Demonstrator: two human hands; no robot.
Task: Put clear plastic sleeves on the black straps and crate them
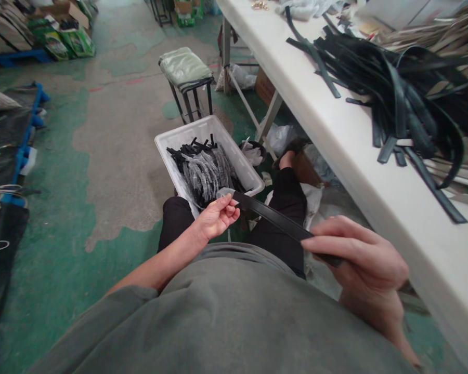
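A flat black strap (273, 215) stretches across my lap between my two hands. My left hand (218, 215) pinches its far end, where a piece of clear plastic film (225, 192) shows at the fingertips. Closed around the near end, my right hand (359, 254) is slightly blurred, and part of the strap is hidden under its fingers. Just beyond my left hand stands a white plastic crate (214, 123) on the floor. Inside lie many black straps (203, 169), several of them wrapped in clear film.
On the right runs a long white table (335, 135) bearing a heap of loose black straps (405, 93). A stool with a green covered seat (185, 66) stands behind the crate. Bags and a cardboard box (265, 85) lie under the table. Pallets (23, 150) line the left side.
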